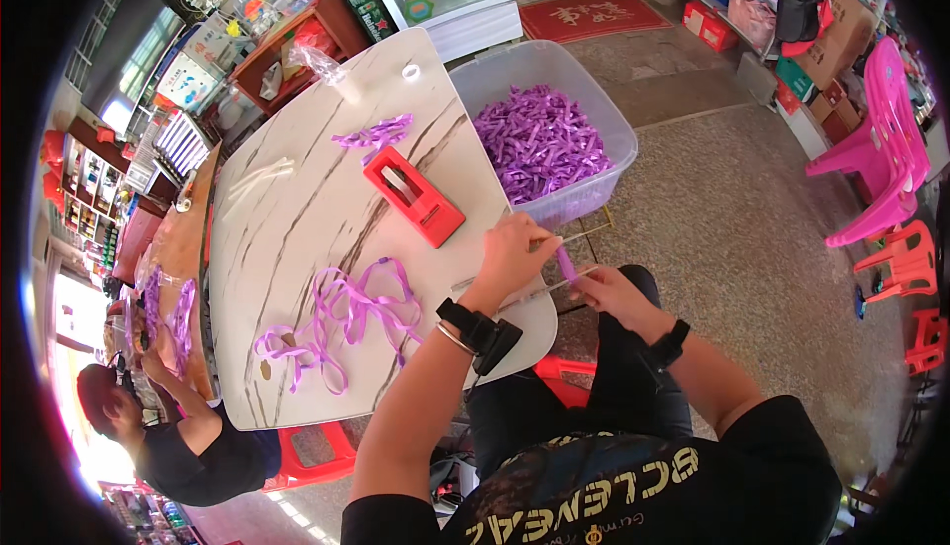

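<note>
Ribbon (pixel 566 264) of purple colour is held between the two hands, just beyond the right edge of the marble-patterned table (pixel 287 258) and above the person's lap. The left hand (pixel 516 251) has its fingers closed on the upper end of this piece, and the right hand (pixel 612 298) is pinching the lower end. Thin pale strips (pixel 539 294) pass beside the fingers; how exactly they are joined with the piece, I cannot tell. On the tabletop, to the left of the hands, lies a red dispenser (pixel 435 222), with a small purple bunch (pixel 381 134) just behind it. Long purple loops (pixel 353 322) are spread loosely nearer to the person. Beside the table stands a translucent bin (pixel 594 196), filled with many purple pieces (pixel 539 144). At the far left, a co-worker (pixel 188 466) in black clothes sits by a brown table (pixel 198 214), where other purple strands (pixel 183 317) are lying.
</note>
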### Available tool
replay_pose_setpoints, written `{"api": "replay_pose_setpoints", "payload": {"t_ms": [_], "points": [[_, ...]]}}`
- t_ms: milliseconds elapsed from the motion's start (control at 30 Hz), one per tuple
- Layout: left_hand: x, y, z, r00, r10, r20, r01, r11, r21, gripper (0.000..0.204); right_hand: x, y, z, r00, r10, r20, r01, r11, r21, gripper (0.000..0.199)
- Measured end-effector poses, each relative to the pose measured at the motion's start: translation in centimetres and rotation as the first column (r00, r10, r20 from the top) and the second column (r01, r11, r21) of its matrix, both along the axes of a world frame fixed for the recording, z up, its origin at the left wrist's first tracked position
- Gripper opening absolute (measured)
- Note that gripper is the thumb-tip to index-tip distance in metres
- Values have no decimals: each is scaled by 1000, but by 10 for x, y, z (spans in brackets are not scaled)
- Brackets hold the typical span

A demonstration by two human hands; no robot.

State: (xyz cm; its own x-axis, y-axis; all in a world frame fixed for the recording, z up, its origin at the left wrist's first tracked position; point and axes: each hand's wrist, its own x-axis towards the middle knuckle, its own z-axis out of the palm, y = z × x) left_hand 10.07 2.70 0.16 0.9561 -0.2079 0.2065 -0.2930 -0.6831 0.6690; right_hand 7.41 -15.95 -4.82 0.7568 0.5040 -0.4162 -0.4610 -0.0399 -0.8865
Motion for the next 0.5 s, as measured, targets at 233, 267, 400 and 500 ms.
{"api": "replay_pose_setpoints", "payload": {"t_ms": [233,267,400,500], "points": [[3,-1,-6,998,11,59,-17,995,93,19,-25,6,7,970,-243,6,237,951,201,12],[3,-1,-6,999,13,47,-18,995,101,20,-26,6,8,970,-244,10,237,950,202,12],[3,-2,-4,998,8,62,-16,991,130,21,-27,7,16,961,-277,-3,275,949,152,12],[2,-1,-5,996,8,87,-20,990,143,22,-27,6,21,961,-276,0,272,948,165,11]]}}
